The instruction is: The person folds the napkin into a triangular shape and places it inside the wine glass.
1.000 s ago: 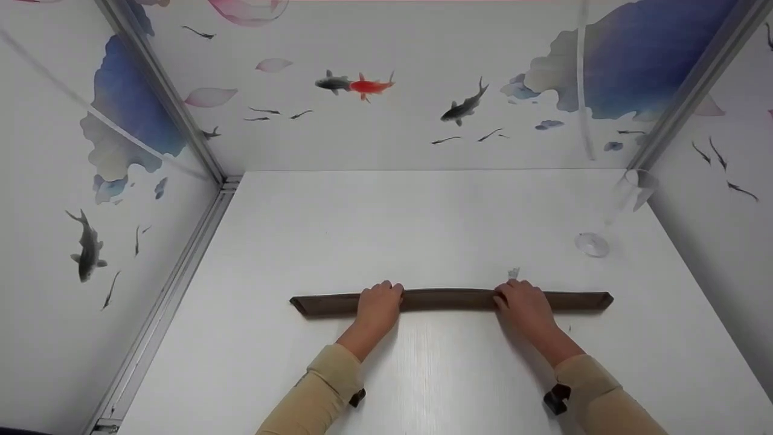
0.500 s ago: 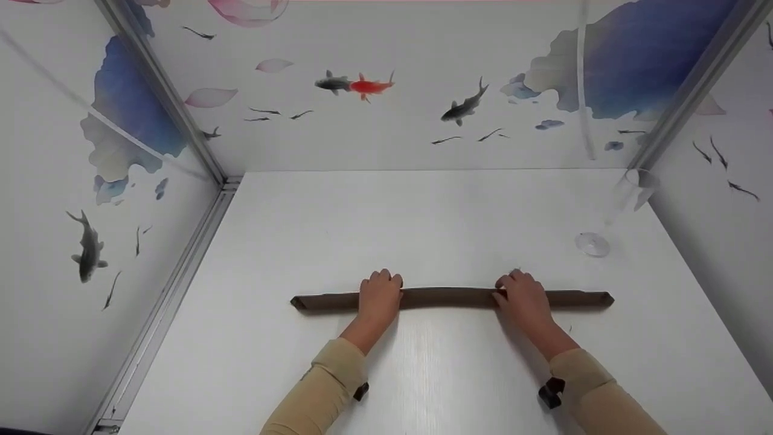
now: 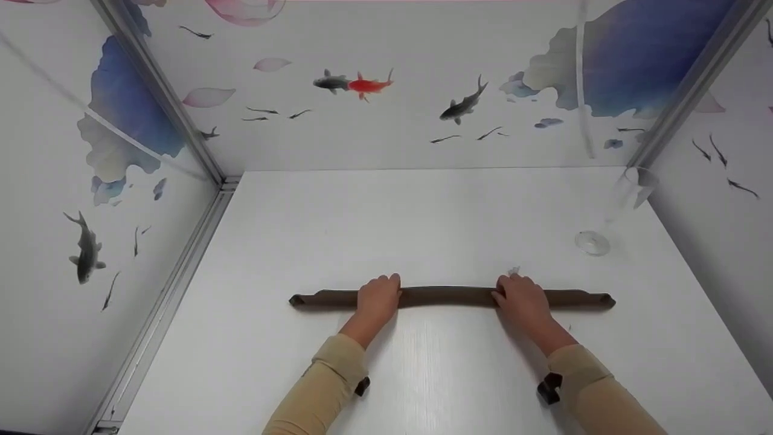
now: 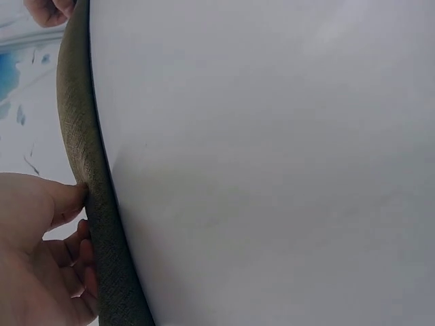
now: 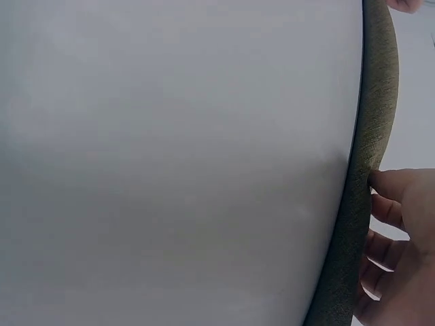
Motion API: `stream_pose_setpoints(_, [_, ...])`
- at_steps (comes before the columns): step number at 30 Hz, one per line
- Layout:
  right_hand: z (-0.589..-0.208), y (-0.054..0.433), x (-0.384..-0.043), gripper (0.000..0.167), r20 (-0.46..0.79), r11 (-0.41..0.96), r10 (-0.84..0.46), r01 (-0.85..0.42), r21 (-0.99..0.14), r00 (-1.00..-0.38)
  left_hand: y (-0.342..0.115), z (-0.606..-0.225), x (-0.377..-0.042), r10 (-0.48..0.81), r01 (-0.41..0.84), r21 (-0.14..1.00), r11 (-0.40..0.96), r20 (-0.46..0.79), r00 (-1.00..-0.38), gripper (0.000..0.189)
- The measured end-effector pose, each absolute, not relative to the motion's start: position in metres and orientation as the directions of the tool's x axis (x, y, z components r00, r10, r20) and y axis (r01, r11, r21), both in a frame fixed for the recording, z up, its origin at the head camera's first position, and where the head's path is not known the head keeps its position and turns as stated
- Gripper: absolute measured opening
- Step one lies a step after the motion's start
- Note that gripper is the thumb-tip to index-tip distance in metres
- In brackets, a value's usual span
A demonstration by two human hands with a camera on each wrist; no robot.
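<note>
A long brown mat (image 3: 447, 296), rolled into a narrow tube, lies crosswise on the white table (image 3: 423, 229). Its woven texture shows in the wrist views, and the middle bows slightly away from me. My left hand (image 3: 378, 300) grips the roll left of centre. On the other side of centre, my right hand (image 3: 524, 303) holds it the same way. In the left wrist view the thumb and bent fingers of the left hand (image 4: 41, 251) press against the mat's side. The right hand (image 5: 408, 251) has thumb and fingers against it too. Both ends of the tube stick out past the hands.
A clear round disc (image 3: 592, 243) lies on the table at the right. Behind it, a transparent cup-like piece (image 3: 641, 184) stands near the back right corner. White panels (image 3: 386, 133) printed with fish and leaves enclose the back and sides.
The mat has gone from a flatter fold with slanted ends to a tighter, narrower tube. Both hands' fingers reached forward over it, then came back slightly.
</note>
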State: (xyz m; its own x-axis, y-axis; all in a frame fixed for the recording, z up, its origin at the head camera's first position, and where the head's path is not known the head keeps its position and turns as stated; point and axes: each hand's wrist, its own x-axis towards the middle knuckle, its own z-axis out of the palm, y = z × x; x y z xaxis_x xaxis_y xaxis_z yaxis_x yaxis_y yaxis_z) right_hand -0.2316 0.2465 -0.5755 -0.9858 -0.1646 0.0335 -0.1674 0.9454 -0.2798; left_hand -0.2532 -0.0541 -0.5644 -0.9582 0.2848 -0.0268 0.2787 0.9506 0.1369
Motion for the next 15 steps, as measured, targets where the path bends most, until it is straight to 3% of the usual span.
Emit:
stream_pose_setpoints(7, [-0.576, 0.244, -0.231, 0.015, 0.036, 0.953, -0.180, -0.183, -0.242, -0.983, -0.058, -0.567, -0.256, 0.304, 0.293, 0.174, 0.940, -0.038, -0.952, 0.013])
stream_pose_setpoints(15, [-0.567, 0.234, -0.230, 0.015, 0.026, 0.952, -0.123, -0.126, -0.278, -0.992, -0.057, -0.567, -0.258, 0.304, 0.293, 0.165, 0.942, -0.047, -0.951, 0.013])
